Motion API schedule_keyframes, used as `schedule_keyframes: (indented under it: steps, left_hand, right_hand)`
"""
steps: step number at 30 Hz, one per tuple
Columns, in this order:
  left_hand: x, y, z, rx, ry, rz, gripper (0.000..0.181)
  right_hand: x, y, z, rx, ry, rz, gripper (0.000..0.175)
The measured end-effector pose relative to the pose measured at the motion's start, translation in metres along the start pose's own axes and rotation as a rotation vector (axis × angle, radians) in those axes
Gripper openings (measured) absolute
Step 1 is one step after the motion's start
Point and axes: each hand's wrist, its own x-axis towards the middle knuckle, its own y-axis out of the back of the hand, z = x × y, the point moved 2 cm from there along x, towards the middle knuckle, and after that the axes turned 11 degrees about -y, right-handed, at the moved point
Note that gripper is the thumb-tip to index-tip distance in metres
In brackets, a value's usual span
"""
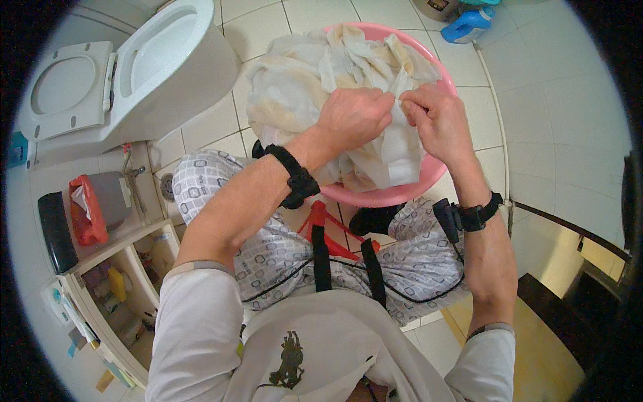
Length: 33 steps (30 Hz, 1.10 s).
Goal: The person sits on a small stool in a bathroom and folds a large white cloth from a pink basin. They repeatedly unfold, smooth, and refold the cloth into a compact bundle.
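Note:
A large white cloth (296, 83) with yellowish-brown stains lies bunched in a pink plastic basin (402, 193), spilling over its left rim. My left hand (355, 114) is closed on a fold of this cloth near the basin's middle. Just to its right, my right hand (436, 120) pinches the same cloth between thumb and fingers. The two fists are close together, a narrow strip of fabric between them. Below the right hand, part of the cloth hangs flat toward the basin's near rim. Most of the basin's inside is hidden under the fabric.
To the left stands a white toilet (166, 55) with its lid up. A blue bottle (467, 26) lies by the right wall. A red plastic object (317, 221) sits between my legs. At lower left are a shelf unit (125, 251), a red tissue pack (88, 211) and a floor drain (167, 186).

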Motion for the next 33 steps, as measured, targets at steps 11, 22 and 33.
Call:
schedule_keyframes:
  steps: [11, 22, 33]
  left_hand:
    - [-0.018, -0.014, -0.010, 0.041, 0.151, -0.370, 0.011]
    - [-0.007, 0.133, -0.026, -0.653, 0.490, -0.085, 0.030]
    - [-0.142, 0.575, 0.134, 0.052, 0.992, 0.180, 0.016]
  right_hand:
    - [0.003, 0.042, 0.009, 0.356, -0.158, 0.155, 0.017]
    - [-0.003, 0.053, 0.043, 0.160, -0.078, -0.034, 0.020]
    - [0.039, 0.017, 0.081, 0.391, 0.045, -0.458, 0.019]
